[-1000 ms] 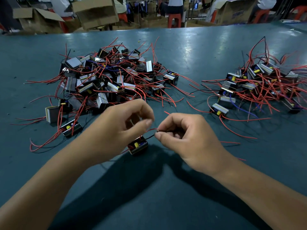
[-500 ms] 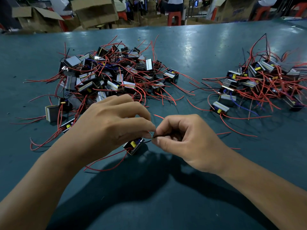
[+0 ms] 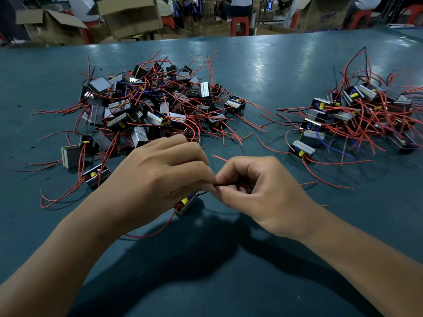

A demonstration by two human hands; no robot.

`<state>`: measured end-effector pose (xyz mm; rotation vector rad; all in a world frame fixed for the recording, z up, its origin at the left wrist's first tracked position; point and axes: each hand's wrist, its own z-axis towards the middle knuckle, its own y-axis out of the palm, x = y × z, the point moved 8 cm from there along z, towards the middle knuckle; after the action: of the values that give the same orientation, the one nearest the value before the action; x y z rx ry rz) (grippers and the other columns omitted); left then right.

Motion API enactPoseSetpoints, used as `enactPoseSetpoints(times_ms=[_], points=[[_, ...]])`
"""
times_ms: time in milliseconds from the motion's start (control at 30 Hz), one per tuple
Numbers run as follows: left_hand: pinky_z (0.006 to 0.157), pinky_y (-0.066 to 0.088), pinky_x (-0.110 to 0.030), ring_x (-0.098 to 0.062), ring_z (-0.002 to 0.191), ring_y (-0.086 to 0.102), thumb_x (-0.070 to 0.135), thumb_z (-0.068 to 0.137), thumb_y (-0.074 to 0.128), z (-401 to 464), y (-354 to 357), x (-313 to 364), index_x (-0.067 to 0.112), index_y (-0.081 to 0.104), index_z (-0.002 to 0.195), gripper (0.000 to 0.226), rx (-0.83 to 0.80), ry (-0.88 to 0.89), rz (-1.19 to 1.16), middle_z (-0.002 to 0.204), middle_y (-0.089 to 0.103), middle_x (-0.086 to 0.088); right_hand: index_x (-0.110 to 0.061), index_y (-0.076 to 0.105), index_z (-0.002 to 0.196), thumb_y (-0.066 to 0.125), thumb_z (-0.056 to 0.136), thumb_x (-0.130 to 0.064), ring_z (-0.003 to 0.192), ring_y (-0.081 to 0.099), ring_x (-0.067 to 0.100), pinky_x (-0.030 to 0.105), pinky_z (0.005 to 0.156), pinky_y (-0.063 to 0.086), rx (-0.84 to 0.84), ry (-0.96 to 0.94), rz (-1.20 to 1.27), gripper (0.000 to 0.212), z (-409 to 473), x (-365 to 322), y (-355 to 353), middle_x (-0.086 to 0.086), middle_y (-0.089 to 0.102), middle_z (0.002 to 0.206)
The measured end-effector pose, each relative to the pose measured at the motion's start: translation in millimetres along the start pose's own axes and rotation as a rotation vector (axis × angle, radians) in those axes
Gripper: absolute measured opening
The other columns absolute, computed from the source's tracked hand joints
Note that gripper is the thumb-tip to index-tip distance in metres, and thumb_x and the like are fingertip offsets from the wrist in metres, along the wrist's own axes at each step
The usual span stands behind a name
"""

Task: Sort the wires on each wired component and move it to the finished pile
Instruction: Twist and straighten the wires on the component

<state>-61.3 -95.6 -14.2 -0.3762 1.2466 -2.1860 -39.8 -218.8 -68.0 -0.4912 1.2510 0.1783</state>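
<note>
No legible writing. Our left hand (image 3: 160, 177) and right hand (image 3: 256, 193) pinch one black wire (image 3: 225, 184) — component (image 3: 186, 203) just below left fingertips.

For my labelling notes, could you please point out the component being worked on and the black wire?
component (image 3: 186, 203), head view, yellow-tabbed end below the hands.
black wire (image 3: 225, 184), head view, stretch between the fingertips.

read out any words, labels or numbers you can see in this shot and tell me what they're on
Nothing can be read for certain.
Cardboard box at the back right: blue print on its side, too blurred to read.
Wired components in the left pile and the right pile: no readable markings.
Table: no text.
</note>
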Motion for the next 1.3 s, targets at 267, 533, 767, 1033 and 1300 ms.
enactPoseSetpoints(times_ms=[267,533,767,1033,1300], points=[[0.065,0.038,-0.020,-0.008,0.074,0.052,0.029,0.093,0.059,-0.5,19.3,-8.9,0.019,0.060,0.082,0.014,-0.067,-0.419,-0.399,0.079,0.053,0.012,-0.015,0.068,0.078,0.069,0.081,-0.019,0.052,0.037,0.006,0.022,0.050,0.032,0.107,0.029,-0.020,0.006,0.1,3.2,-5.2,-0.012,0.050,0.056],[0.056,0.032,-0.020,-0.008,0.064,0.049,0.031,0.088,0.059,-4.4,15.6,-3.3,0.024,0.058,0.074,0.016,-0.017,-0.611,-0.339,0.067,0.055,0.010,-0.017,0.068,0.076,0.072,0.085,-0.010,0.051,0.038,0.003,0.018,0.050,0.034,0.139,0.020,-0.128,0.012,-0.4,0.3,-5.9,-0.011,0.052,0.054],[0.048,0.032,-0.012,-0.002,0.048,0.041,0.016,0.090,0.067,-7.3,24.2,-20.7,0.018,0.067,0.075,0.015,-0.012,-0.638,-0.693,0.058,0.053,0.013,-0.017,0.067,0.076,0.073,0.085,-0.011,0.047,0.041,0.000,0.014,0.049,0.034,0.138,0.001,-0.159,0.012,-1.0,-2.2,-6.8,-0.013,0.053,0.054],[0.077,0.045,-0.026,-0.013,0.085,0.055,0.030,0.089,0.073,3.0,1.1,-6.9,0.014,0.077,0.097,0.018,-0.046,-0.079,-0.236,0.097,0.060,0.006,-0.015,0.068,0.075,0.073,0.085,-0.004,0.051,0.041,-0.002,0.011,0.050,0.034,0.053,0.027,-0.024,0.016,0.6,1.7,-4.4,-0.015,0.054,0.056],[0.063,0.045,-0.038,-0.024,0.075,0.052,0.032,0.100,0.057,5.2,-3.2,4.4,0.014,0.076,0.090,0.027,-0.065,0.052,-0.042,0.090,0.067,0.000,-0.016,0.067,0.075,0.073,0.084,-0.007,0.053,0.041,0.000,0.014,0.051,0.035,0.032,0.012,-0.041,0.014,-0.2,-0.7,-0.5,-0.012,0.054,0.058]])
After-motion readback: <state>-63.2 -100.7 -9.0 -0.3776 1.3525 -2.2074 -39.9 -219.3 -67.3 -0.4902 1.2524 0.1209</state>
